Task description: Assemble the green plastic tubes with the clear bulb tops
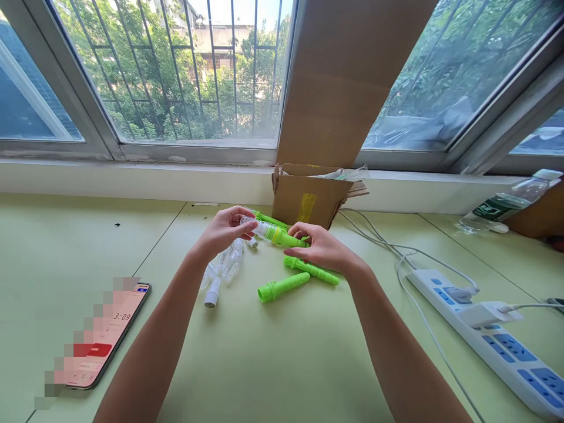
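Both my hands hold one piece above the pale green table (273,364): a clear plastic tube joined to a green plastic handle (275,234). My left hand (224,232) pinches the clear end. My right hand (321,249) grips the green end. Two loose green handles (284,288) (311,269) lie on the table just under my right hand. Several clear tubes with white caps (220,273) lie below my left hand. Another green part (269,220) lies behind the held piece.
A small open cardboard box (304,197) stands by the window sill behind my hands. A phone (106,338) lies at the front left. A white power strip (489,335) with cables runs along the right. A water bottle (511,202) lies at the far right.
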